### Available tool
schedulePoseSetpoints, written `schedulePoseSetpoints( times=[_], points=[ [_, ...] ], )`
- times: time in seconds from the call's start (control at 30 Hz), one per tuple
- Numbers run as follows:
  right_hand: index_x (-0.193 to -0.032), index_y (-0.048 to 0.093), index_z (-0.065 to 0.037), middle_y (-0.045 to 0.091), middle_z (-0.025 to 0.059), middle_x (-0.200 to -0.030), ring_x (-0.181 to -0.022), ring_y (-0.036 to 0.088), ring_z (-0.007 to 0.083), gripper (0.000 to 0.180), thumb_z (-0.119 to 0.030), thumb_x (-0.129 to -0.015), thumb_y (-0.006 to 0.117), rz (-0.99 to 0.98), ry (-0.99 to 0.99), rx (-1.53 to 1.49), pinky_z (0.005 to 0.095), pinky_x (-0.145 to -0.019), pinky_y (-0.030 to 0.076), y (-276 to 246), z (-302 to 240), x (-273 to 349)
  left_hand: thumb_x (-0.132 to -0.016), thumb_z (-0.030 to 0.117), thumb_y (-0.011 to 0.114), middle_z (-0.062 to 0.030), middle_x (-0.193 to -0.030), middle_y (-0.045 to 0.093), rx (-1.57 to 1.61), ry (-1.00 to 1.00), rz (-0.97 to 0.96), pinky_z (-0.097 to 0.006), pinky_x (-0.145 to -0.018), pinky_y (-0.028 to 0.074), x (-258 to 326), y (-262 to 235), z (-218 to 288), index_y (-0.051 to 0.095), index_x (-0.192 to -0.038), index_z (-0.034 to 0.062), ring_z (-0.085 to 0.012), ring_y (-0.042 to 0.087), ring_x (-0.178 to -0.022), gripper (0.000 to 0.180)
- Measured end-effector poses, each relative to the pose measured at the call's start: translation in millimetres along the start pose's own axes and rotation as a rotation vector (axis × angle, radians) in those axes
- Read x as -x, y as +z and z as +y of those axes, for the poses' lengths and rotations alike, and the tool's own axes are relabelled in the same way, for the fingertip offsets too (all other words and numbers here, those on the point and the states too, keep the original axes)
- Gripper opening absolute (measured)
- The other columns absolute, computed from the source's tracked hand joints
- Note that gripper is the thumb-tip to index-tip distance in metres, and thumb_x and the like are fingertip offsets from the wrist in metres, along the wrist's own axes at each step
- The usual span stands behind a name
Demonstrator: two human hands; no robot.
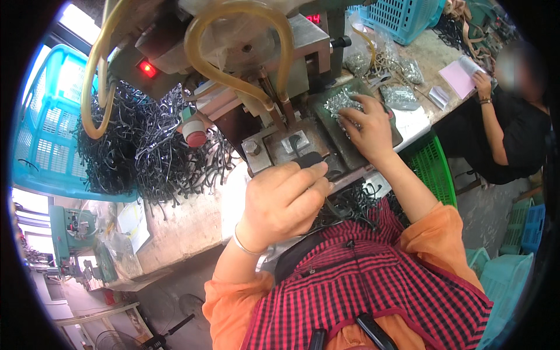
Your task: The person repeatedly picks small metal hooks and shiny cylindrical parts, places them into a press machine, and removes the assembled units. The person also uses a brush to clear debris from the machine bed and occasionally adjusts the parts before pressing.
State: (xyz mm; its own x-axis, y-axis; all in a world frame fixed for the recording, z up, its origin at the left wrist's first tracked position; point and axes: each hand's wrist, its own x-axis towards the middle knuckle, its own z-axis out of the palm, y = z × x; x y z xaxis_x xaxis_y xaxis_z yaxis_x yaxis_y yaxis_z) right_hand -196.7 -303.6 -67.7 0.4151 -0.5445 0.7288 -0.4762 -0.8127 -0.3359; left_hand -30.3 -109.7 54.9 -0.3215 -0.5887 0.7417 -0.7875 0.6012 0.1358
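My left hand [286, 198] is closed around a slim black curved piece, resembling an eyeglass temple, whose wide dark end [310, 159] shows above the fingers. It is held just in front of the small metal fixture [296, 142] of a bench machine, below two copper-coloured rods [281, 108]. A thin dark tip lies over the fixture. My right hand [370, 125] reaches over a dark tray [326, 116] at the machine's right. Its curved fingers are apart and touch a heap of tiny silvery metal parts [339, 104]; whether any sits between them is too small to see.
Yellowish hoses [233, 7] loop over the machine. A red button [194, 135] stands at its left, beside a large pile of black curved pieces [128, 140] and a blue basket [46, 128]. At right are a green basket [434, 166] and a seated person [496, 122] holding papers.
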Motion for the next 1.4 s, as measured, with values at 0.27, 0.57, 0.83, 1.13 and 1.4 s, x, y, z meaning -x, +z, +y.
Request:
schedulePoseSetpoints(
  times=[0.27,0.57,0.83,1.13,1.4],
  points=[
    [-0.099,0.073,-0.008,0.069,0.0117,-0.11,-0.11,0.064,0.0339,0.012,-0.012,-0.088,0.072,0.121,0.156,-0.109,0.0449,-0.086,0.051,-13,-3,-13,-0.064,0.001,0.075,-0.0107,-0.098,0.074,0.014,-0.035,-0.038,-0.033,-0.052,0.049,-1,-6,3,0.067,-0.091,0.0054,-0.0234,0.062,-0.061,0.029],
    [-0.086,0.076,-0.012,0.066,0.0069,-0.093,-0.093,0.065,0.0291,0.008,-0.017,-0.08,0.076,-0.075,-0.028,0.103,0.044,-0.074,0.052,18,-26,-36,-0.072,-0.001,0.077,-0.0112,-0.096,0.074,0.028,-0.069,0.007,-0.032,-0.052,0.048,-1,0,6,0.067,-0.086,0.0048,-0.023,0.062,-0.06,0.019],
    [-0.094,0.075,-0.011,0.071,0.0083,-0.113,-0.114,0.064,0.0254,0.012,-0.013,-0.082,0.073,-0.131,0.002,0.179,0.0435,-0.084,0.051,8,-9,-1,-0.081,-0.001,0.075,-0.0139,-0.115,0.075,-0.309,-0.207,0.212,-0.034,-0.08,0.056,69,-23,27,0.072,-0.108,0.0022,-0.0282,0.072,-0.091,0.028],
    [-0.111,0.074,-0.001,0.074,0.0024,-0.101,-0.094,0.066,0.0092,0.018,-0.007,-0.095,0.071,0.122,0.745,-0.793,0.0239,-0.085,0.05,10,-6,9,-0.088,0.016,0.074,-0.0062,-0.099,0.072,-0.654,-0.85,0.233,-0.037,-0.079,0.053,120,-59,-117,0.078,-0.092,0.0085,-0.0275,0.069,-0.089,0.009],
    [-0.101,0.077,-0.004,0.074,0.0119,-0.095,-0.091,0.07,0.0262,0.016,-0.006,-0.085,0.074,0.029,0.459,-0.371,0.0345,-0.083,0.053,-16,-16,7,-0.086,0.027,0.074,-0.016,-0.094,0.074,-0.736,-1.287,-0.288,-0.049,-0.077,0.056,156,-3,-163,0.077,-0.092,0.0083,-0.0362,0.072,-0.091,0.02]
  ],
)
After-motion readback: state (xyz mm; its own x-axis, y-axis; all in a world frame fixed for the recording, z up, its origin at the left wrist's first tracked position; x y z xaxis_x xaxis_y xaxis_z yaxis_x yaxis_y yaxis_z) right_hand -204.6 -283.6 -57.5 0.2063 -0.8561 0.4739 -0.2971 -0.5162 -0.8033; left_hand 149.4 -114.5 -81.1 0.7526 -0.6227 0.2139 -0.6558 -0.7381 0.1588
